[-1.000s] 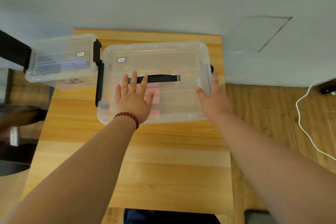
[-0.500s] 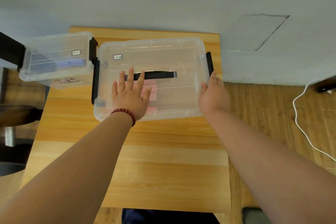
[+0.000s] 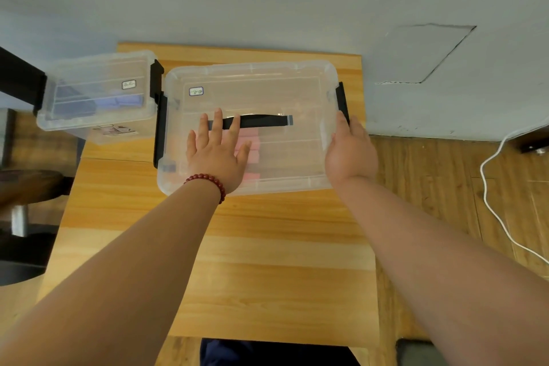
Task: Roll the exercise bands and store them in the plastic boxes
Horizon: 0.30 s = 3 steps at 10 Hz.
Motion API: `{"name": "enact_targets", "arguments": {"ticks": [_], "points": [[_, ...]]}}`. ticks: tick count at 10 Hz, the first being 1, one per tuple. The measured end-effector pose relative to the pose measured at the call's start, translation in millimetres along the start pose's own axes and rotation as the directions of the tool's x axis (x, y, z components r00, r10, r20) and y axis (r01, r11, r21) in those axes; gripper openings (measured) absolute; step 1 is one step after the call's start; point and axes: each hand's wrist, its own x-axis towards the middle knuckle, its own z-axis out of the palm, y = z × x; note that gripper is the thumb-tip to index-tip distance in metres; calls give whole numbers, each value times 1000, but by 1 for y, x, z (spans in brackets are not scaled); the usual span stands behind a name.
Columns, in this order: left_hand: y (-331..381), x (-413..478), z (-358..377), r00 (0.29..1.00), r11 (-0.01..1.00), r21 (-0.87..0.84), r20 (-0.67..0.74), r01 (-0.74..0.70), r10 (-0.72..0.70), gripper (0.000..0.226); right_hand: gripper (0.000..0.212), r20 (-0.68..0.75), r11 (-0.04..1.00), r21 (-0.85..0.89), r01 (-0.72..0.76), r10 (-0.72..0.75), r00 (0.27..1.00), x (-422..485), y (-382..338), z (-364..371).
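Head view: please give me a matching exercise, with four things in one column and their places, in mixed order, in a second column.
Things
1. left hand
2. right hand
3. smaller box
4. white cable

Places
A. on the floor, at the right
B. at the right end of the larger box, by its black latch
C. flat on top of the larger box
D. at the far left corner of the table

Pairs: 1-C, 2-B, 3-D, 4-A
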Motion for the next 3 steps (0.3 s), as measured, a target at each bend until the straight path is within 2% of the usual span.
{"name": "enact_targets", "arguments": {"ticks": [1,3], "points": [[0,0,-3,1000,1000,-19,16,-3,3,59,47,-117,990,-31,135,-137,984,-6,-8,-1],[-4,3,-21,999,998,-61,26,-34,35,60,48,-94,955,-19,298,-298,950,-19,-41,-8]]}}
